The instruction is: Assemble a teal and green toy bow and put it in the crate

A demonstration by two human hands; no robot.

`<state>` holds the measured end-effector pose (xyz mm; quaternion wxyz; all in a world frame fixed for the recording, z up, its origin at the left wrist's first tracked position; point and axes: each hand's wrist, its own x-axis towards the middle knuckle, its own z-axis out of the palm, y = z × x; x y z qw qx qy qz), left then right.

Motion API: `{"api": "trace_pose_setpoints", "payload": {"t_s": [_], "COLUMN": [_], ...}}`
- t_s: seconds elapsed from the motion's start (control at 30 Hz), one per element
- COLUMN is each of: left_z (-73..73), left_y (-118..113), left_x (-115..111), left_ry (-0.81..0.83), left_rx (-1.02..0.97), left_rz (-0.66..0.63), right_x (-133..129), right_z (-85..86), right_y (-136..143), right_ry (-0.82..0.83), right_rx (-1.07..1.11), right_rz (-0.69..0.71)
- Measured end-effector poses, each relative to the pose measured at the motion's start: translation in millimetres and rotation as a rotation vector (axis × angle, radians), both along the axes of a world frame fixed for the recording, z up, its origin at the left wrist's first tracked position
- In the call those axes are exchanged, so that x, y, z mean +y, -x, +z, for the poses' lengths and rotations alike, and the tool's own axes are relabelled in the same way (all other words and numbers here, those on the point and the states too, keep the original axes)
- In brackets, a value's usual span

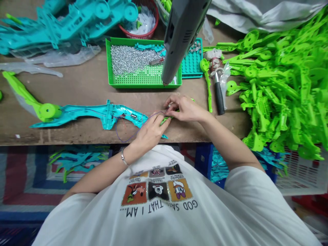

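A long bow-shaped turquoise plastic shell (89, 111) lies along the front of the table, its inner side up. A bright green arm (48, 111) with a round hub joins its left end. Thin red and purple wires (124, 141) loop out of the shell near a small metal spring-like part (133, 116). My left hand (151, 131) lies over the right end of the shell, its fingers closed on a green plastic piece (165, 120). My right hand (186, 108) pinches at the wire's end just above that piece; the fingertips partly hide it.
A green tray (146, 82) of screws and a turquoise tray (192, 70) stand behind. A grey power screwdriver (180, 37) hangs over them. To the right are a black-handled hammer (219, 97) and piled green parts (279, 92). Turquoise shells (69, 30) lie back left.
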<state>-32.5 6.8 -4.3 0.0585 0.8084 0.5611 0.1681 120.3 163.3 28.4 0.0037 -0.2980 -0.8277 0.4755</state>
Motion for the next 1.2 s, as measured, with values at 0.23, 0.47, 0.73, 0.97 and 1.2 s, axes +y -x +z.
{"api": "trace_pose_setpoints", "payload": {"t_s": [0.23,0.47,0.73,0.97,1.2], "left_z": [3.3,0.9,73.7,94.6,36.6], "left_y": [-4,-3,7,15,-12], "left_x": [3,-3,-38,-2,18], "left_ry": [0.044,0.049,-0.188,0.048,0.167], "left_rx": [0.016,0.012,-0.127,-0.008,0.054], "left_rz": [0.018,0.007,-0.216,0.214,0.241], "right_x": [-4,-21,-30,-37,-40], "right_z": [1.0,-20.2,-39.7,-49.2,-49.5], "right_y": [-6,-22,-36,-43,-39], "right_ry": [0.012,-0.294,-0.63,-0.75,-0.79], "right_rx": [0.081,0.288,0.454,0.426,0.439], "right_rz": [0.025,0.011,0.061,0.029,0.015]}}
